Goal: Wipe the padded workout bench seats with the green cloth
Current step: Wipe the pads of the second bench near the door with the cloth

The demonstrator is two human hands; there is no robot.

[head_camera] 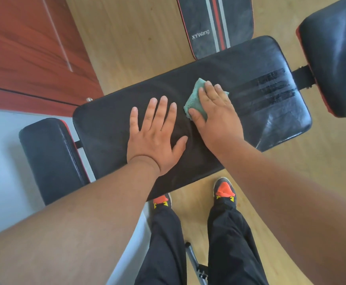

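Head view: the left hand (154, 136) lies flat with fingers spread wide on the middle of the long black bench pad (110, 124). Just beside it, the right hand (215, 114) presses the green cloth (192, 97) flat under straight fingers, toward the pad's far edge.

R hand (215, 116) presses cloth (196, 99) on pad (110, 128).
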